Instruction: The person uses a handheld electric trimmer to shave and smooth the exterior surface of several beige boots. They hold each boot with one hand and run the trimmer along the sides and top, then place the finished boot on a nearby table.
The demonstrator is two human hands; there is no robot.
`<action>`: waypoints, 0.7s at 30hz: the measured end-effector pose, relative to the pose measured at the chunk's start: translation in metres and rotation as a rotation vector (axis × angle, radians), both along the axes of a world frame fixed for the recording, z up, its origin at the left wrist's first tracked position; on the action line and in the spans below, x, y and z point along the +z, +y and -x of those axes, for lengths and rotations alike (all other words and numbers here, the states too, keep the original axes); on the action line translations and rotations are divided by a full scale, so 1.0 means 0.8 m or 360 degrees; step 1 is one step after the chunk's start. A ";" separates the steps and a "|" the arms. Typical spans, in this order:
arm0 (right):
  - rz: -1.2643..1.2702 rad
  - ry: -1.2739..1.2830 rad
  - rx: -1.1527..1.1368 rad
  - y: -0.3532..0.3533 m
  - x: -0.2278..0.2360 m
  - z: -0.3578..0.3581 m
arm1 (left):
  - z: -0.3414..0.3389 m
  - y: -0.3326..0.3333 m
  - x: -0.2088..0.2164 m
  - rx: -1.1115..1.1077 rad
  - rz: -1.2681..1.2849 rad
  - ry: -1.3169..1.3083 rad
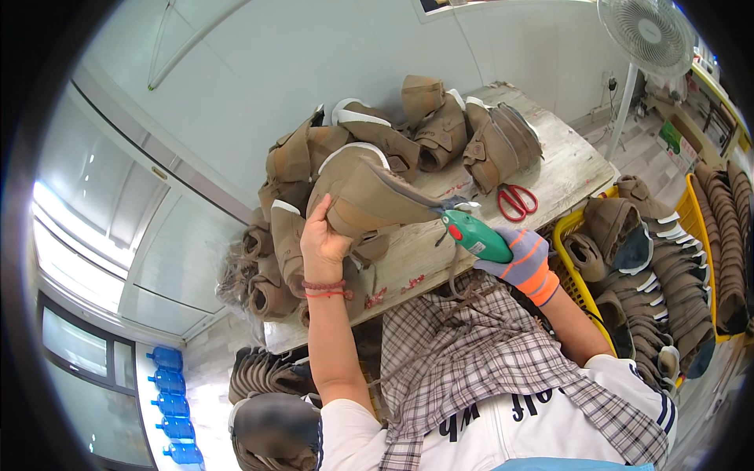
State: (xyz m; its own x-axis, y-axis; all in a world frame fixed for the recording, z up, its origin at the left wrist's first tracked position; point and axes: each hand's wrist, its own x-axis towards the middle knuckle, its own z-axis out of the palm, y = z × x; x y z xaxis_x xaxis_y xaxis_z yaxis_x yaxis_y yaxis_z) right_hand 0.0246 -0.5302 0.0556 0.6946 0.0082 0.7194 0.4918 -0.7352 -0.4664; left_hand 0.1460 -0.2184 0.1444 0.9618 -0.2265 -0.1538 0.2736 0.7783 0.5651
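My bare left hand [322,245], with red bracelets at its wrist, grips a brown shoe upper [369,192] with a white-edged opening. The upper is held tilted above the table, its narrow end pointing right. My right hand [522,263], in a purple and orange glove, is closed round green handheld electric scissors [477,237] with a red button. The tool's head meets the upper's right end; the blades are too small to make out. Just beyond that tool, red-handled scissors [517,202] lie on the worn wooden table [561,169].
Several brown shoe uppers [503,141] are heaped along the table's back and left. On the right, a yellow basket [577,271] holds rows of uppers. A white fan [648,31] stands at the back right. Blue water jugs [177,404] line the left wall.
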 end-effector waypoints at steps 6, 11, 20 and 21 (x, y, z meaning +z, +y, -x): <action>-0.0137 -0.0121 0.0043 0.006 0.007 -0.006 | 0.021 -0.028 0.005 -0.0104 0.0144 -0.0150; -0.0252 0.0059 0.0075 0.009 0.022 -0.003 | 0.049 -0.054 0.008 0.0029 0.0065 -0.0392; -0.0534 0.0183 0.0109 0.017 0.022 -0.004 | 0.072 -0.079 -0.014 0.0181 -0.0351 -0.0973; -0.0568 0.0192 0.0116 0.017 0.019 -0.005 | 0.071 -0.079 -0.019 0.0186 -0.0401 -0.1015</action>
